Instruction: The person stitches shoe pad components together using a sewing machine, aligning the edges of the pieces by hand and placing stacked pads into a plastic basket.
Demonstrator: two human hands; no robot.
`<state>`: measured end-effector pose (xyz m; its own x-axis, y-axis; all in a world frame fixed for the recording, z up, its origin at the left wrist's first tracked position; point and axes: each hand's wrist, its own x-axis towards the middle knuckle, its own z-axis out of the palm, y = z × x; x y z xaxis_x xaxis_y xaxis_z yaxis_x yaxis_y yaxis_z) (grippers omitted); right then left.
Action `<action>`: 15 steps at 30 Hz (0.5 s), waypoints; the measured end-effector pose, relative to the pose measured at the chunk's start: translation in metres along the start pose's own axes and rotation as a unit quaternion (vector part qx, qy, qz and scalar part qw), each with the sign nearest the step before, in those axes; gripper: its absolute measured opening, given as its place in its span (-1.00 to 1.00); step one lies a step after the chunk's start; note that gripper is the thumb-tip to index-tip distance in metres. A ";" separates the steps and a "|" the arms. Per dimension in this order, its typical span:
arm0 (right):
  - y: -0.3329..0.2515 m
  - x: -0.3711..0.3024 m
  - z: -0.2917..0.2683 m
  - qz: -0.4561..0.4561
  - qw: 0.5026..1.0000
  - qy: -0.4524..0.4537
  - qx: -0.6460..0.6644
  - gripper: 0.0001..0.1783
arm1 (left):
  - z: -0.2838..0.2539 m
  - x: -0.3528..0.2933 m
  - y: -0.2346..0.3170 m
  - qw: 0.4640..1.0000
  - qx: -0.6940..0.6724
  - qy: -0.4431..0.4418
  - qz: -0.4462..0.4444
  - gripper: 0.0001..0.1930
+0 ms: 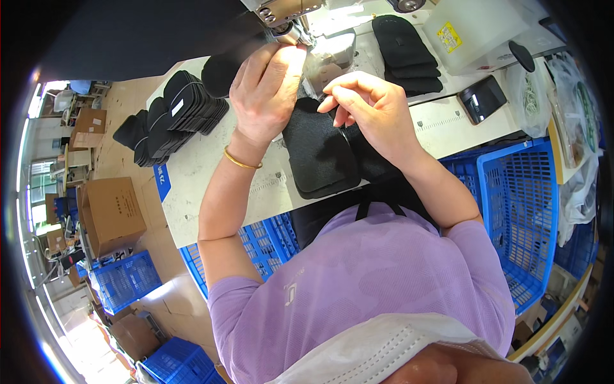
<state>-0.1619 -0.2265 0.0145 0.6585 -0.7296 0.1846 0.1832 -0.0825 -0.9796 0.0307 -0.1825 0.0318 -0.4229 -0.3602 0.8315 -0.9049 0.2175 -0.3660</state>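
My left hand point(267, 89), with a gold bracelet point(243, 160) at the wrist, is raised to the needle end of a sewing machine point(289, 29). Its fingers are bent and closed, and their tips are hidden. To its right, my right hand point(374, 112) is closed, thumb and forefinger near each other and the other fingers curled. A small dark thing with a metallic glint shows under those fingers, too little to name. Below the hands, a black padded fabric piece point(323, 153) with rounded corners lies at the table's near edge. Another dark piece point(374, 157) lies partly under my right hand.
Bundled black pieces point(192, 105) lie on the table point(211, 211) at left, with more stacked pieces point(406, 54) at back right. A phone-like black device point(482, 99) rests at right. Blue crates point(518, 211) stand below; a cardboard box point(114, 214) sits beyond the aisle.
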 end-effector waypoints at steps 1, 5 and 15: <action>0.001 0.000 -0.001 0.001 1.000 -0.015 -0.017 -0.80 | 0.000 0.000 0.001 1.000 0.007 0.004 0.001 -0.70; 0.003 -0.002 0.001 0.008 1.000 -0.016 -0.011 -0.80 | -0.007 0.007 0.013 0.998 0.009 -0.045 -0.031 -0.71; 0.011 -0.003 0.003 0.016 0.997 -0.039 0.067 -0.81 | -0.034 -0.016 -0.034 0.981 -0.075 -0.153 -0.097 -0.52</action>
<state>-0.1598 -0.2237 0.0031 0.7198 -0.6742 0.1653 0.2549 0.0352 -0.9663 0.0703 -0.1529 0.0450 -0.2591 -0.6582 0.7068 -0.9621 0.2400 -0.1292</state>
